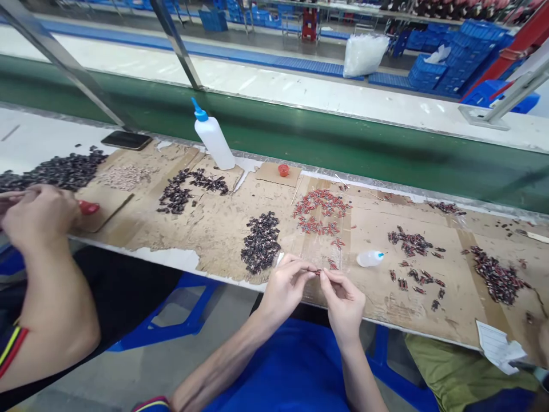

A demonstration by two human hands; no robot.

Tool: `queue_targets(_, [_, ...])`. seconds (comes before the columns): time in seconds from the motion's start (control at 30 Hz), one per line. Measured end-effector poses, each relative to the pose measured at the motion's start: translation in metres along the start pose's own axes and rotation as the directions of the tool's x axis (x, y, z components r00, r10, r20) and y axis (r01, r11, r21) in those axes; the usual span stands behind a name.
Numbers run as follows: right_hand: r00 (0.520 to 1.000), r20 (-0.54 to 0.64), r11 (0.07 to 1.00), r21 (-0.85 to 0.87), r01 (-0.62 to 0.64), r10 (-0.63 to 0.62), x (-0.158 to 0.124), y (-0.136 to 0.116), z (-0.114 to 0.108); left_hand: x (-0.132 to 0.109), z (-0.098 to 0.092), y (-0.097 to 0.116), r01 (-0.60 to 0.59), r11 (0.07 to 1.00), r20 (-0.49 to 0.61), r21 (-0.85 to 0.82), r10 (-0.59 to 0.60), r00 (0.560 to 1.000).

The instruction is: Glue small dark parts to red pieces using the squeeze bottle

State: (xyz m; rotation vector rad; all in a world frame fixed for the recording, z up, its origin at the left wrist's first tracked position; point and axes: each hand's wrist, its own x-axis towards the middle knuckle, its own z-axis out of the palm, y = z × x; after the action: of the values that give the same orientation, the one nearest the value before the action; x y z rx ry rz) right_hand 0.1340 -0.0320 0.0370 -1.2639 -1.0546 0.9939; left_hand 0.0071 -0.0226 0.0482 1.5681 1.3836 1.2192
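My left hand [285, 283] and my right hand [343, 297] meet over the front edge of the workbench [214, 229], fingers pinched together on a tiny dark-red part [318, 272] held between them. A heap of small black parts [261, 241] lies just left of my hands. A spread of red parts [321, 210] lies just beyond them. A small clear bottle with a blue tip [370, 258] lies on its side to the right of my hands.
A co-worker's hands [38, 214] work at the left beside a black pile [64, 170]. A white squeeze bottle [213, 137], a red cap [283, 169], a phone [126, 140] and more part piles [495, 277] sit on the cardboard. A green conveyor [343, 143] runs behind.
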Motion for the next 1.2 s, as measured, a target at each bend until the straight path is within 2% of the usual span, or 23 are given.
queue_targets(0.1, [0.998,0.059,0.999,0.012,0.036,-0.037,0.004,-0.009,0.002,0.001,-0.007,0.005,0.035,0.999,-0.015,-0.037,-0.035,0.999])
queue_targets(0.27, [1.0,-0.026,0.996,0.09,0.011,-0.008,0.003,-0.014,0.009,-0.002,-0.009,0.016,-0.021,0.999,-0.099,-0.034,0.017,0.995])
queue_targets(0.37, [0.999,-0.033,0.99,0.139,0.003,0.001,0.002,-0.014,0.01,-0.004,-0.012,0.022,-0.038,0.999,-0.1,-0.022,0.035,0.994])
queue_targets(0.47, [0.991,-0.015,0.988,0.079,0.137,-0.136,0.002,-0.018,0.009,-0.003,-0.015,0.026,-0.004,1.0,-0.062,-0.018,0.003,0.998])
queue_targets(0.57, [0.959,0.025,0.96,-0.004,0.281,-0.281,0.002,-0.022,0.006,-0.001,-0.017,0.028,0.003,1.0,-0.022,-0.029,-0.004,1.0])
queue_targets(0.77, [0.947,0.039,0.945,-0.058,0.32,-0.319,0.005,-0.019,0.002,0.004,-0.018,0.029,0.009,1.0,0.022,-0.02,-0.009,1.0])
queue_targets(0.97, [0.932,0.175,0.929,-0.137,0.343,-0.318,0.009,-0.019,-0.002,0.003,-0.016,0.022,-0.01,0.998,-0.006,0.063,0.011,1.0])
queue_targets(1.2, [0.874,0.324,0.867,-0.23,0.443,-0.361,0.013,-0.029,-0.008,0.001,-0.017,0.019,0.045,0.999,0.045,0.004,-0.045,0.998])
